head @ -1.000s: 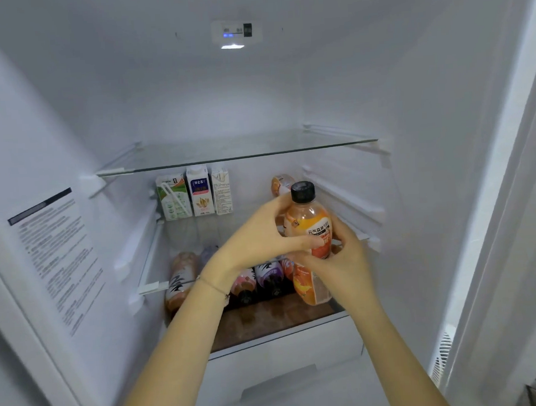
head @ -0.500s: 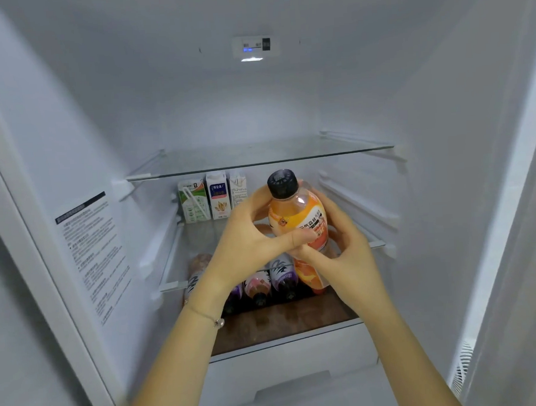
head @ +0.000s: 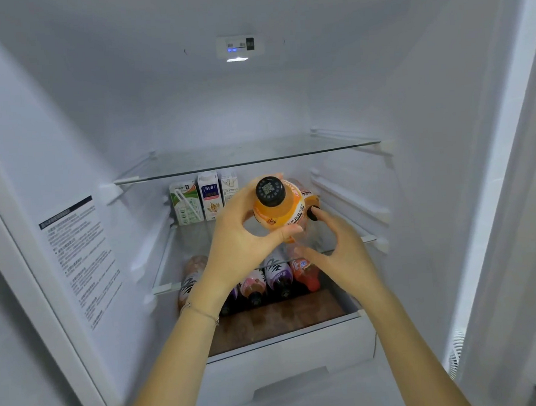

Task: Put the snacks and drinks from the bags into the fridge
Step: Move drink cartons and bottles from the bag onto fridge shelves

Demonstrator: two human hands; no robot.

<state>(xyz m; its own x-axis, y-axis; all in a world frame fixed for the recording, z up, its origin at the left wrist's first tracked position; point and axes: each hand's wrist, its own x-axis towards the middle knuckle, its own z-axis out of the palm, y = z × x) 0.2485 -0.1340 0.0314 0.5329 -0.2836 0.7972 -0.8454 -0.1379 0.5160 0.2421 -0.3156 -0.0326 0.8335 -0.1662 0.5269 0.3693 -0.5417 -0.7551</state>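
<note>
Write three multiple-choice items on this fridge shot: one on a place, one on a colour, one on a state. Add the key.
1. Where do the three cartons stand?
A. on the top glass shelf
B. in the bottom drawer
C. at the back of the middle shelf

2. What colour is the cap of the orange bottle held by the left hand?
A. black
B. white
C. red

3. How are the bottles on the lowest shelf placed?
A. upright
B. lying on their sides
C. stacked in a box

Key:
1. C: the cartons stand in a row against the back wall, one level below the top glass.
2. A: the cap faces the camera and is plainly black.
3. B: they lie side by side with their caps toward the front.
</note>
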